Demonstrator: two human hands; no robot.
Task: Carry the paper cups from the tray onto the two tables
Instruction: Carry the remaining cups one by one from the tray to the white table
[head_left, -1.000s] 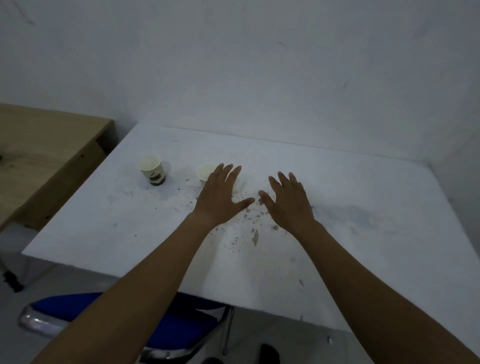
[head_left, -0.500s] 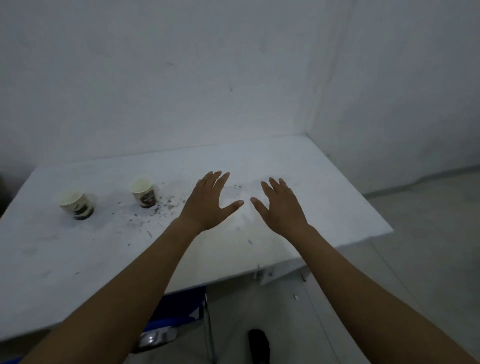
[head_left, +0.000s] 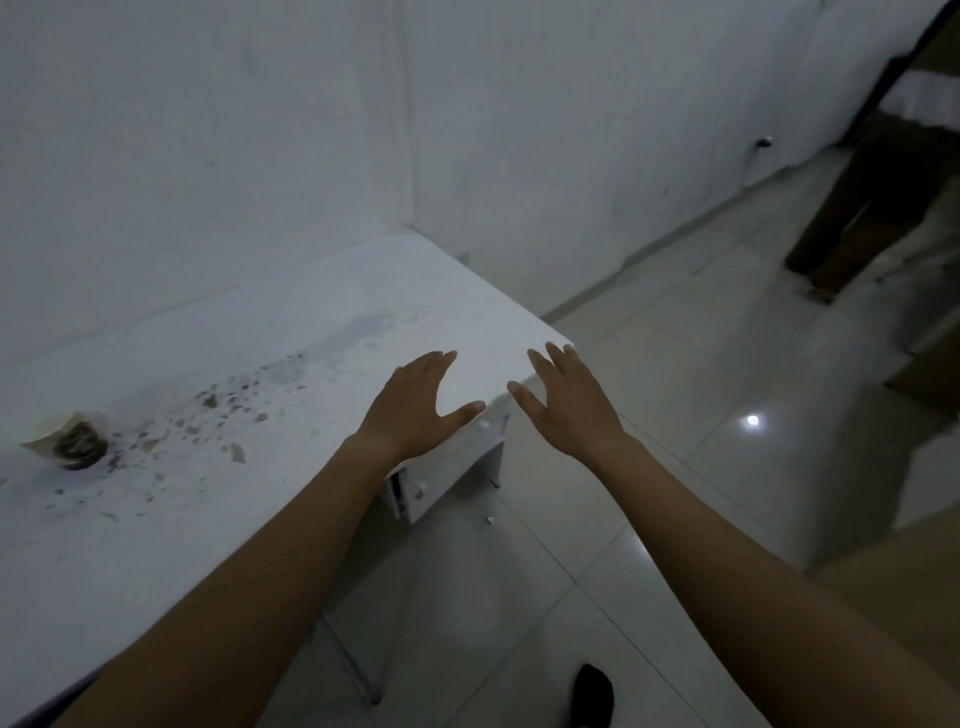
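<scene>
White table (head_left: 322, 332): one paper cup (head_left: 65, 439); left hand (head_left: 415, 410), right hand (head_left: 571, 413) spread.

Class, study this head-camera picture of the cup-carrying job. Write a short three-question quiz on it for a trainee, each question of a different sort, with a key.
1. True or false: the left hand grips the paper cup.
2. How many cups can be seen on the white table? A) one B) two C) three
3. Short answer: which hand is nearer the cup?

Key
1. False. The left hand and the right hand are both open and hold nothing.
2. A. The one cup stands near the picture's left edge, among dark specks.
3. The left hand.
</scene>
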